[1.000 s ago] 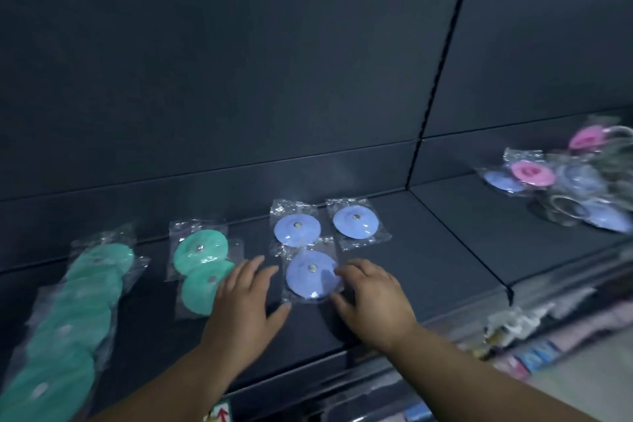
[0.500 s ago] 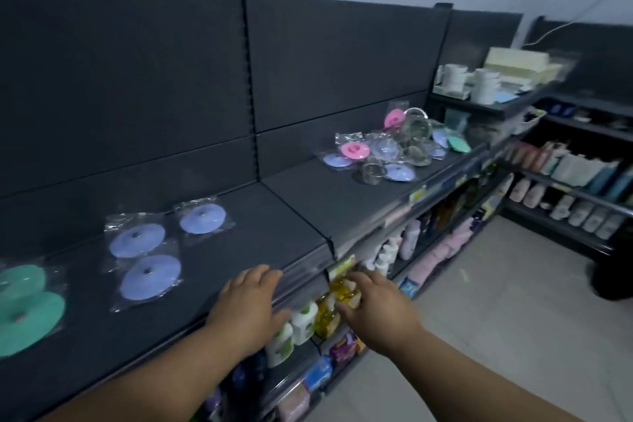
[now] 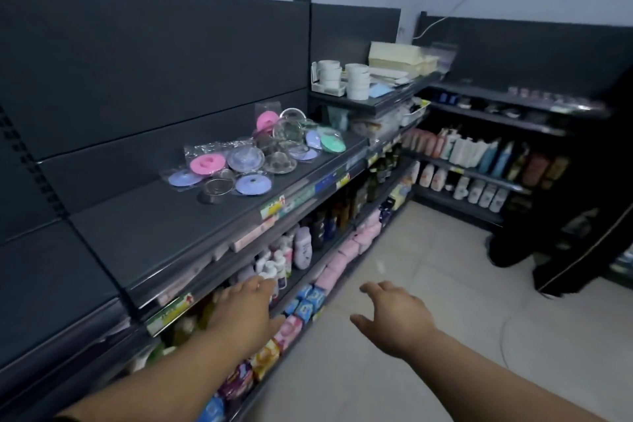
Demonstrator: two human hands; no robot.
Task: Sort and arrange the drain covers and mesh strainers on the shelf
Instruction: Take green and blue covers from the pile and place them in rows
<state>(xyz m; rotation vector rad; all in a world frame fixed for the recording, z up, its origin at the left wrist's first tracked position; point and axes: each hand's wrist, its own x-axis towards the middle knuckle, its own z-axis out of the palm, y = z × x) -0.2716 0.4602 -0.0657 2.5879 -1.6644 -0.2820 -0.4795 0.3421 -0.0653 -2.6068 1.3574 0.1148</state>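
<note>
On the left, a stretch of the top shelf (image 3: 161, 236) lies bare, and we judge that the sorted rows belong there. Our left hand (image 3: 245, 313) hovers low in front of the bottles (image 3: 303, 247) on the tier below, fingers loosely spread and holding nothing. Further along the same shelf, well apart from both hands, sits the mixed pile (image 3: 274, 147) of bagged drain covers and strainers. A purple cover (image 3: 185, 178) lies at its near-left edge, with a pink cover (image 3: 207, 164) just behind it, a mesh strainer (image 3: 214, 187) at the front and a green cover (image 3: 332, 144) at the far end. Our right hand (image 3: 394, 313) hangs over the floor (image 3: 428, 284), open and empty too. To reach well, we should step closer and take the near-edge pieces first, one colour at a time. We should lift each bag rather than drag it, since the overlapping wrappers look slick and a pull could carry neighbours toward the shelf lip.
</note>
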